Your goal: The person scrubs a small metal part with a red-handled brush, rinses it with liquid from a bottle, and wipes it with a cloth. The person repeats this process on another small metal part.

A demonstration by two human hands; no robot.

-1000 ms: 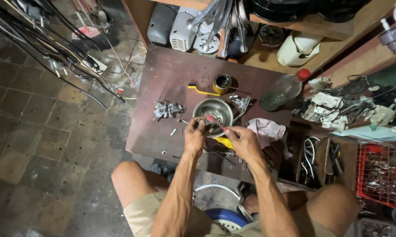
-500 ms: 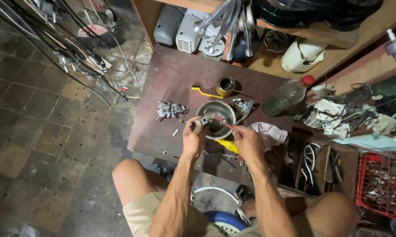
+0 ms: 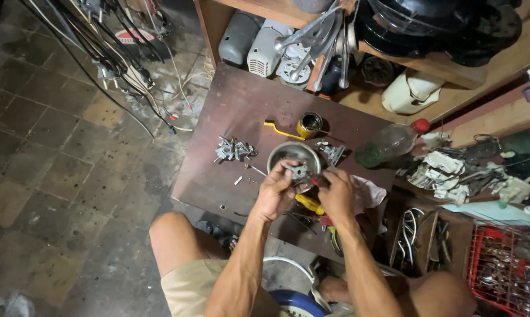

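Hands meet over the near edge of a dark brown table (image 3: 247,105). Left hand (image 3: 275,191) is curled around a small grey metal part (image 3: 299,172), fingers closed on it, holding it just above the rim of a round metal bowl (image 3: 288,154). Right hand (image 3: 337,192) is closed on a thin tool with a red bit (image 3: 314,181) at its tip, which touches the metal part; the rest of the tool is hidden by the fingers. Yellow-handled screwdriver (image 3: 309,204) lies on the table under the hands. Cluster of small metal parts (image 3: 234,149) sits left of the bowl. Small tin can (image 3: 309,124) with a yellow brush (image 3: 279,129) stands behind the bowl. White rag (image 3: 368,194) lies just right of the right hand. Clear bottle with red cap (image 3: 391,141) lies further right.
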